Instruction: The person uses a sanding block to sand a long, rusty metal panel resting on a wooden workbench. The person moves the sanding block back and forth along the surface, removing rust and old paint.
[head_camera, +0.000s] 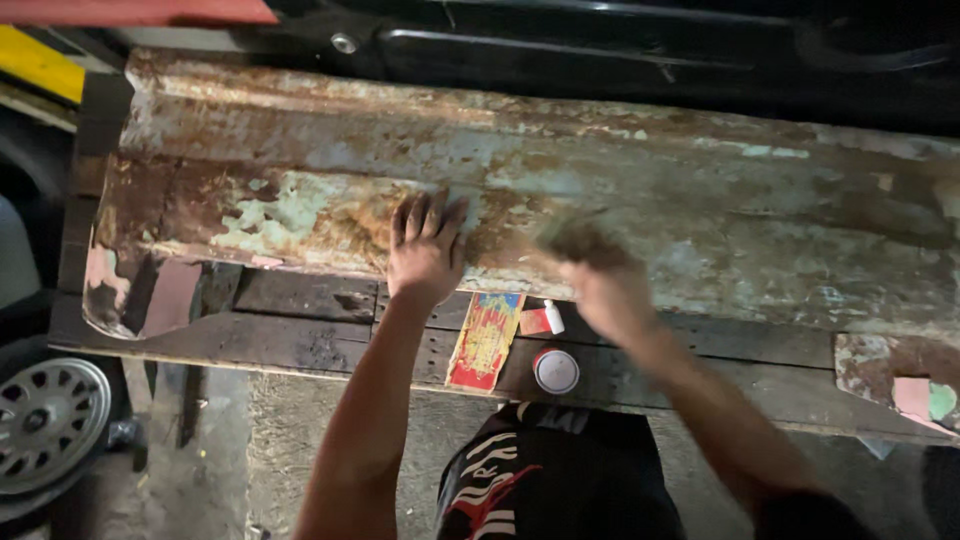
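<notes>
A long rusty metal panel (560, 190) lies across the wooden bench (300, 345) in front of me, its long axis running left to right, and both my hands are on its near edge. My left hand (426, 250) presses flat on it with fingers spread, holding nothing. My right hand (600, 285), just beside it to the right, is blurred and seems to grip a dark pad (580, 240) against the metal, though I cannot tell for sure.
</notes>
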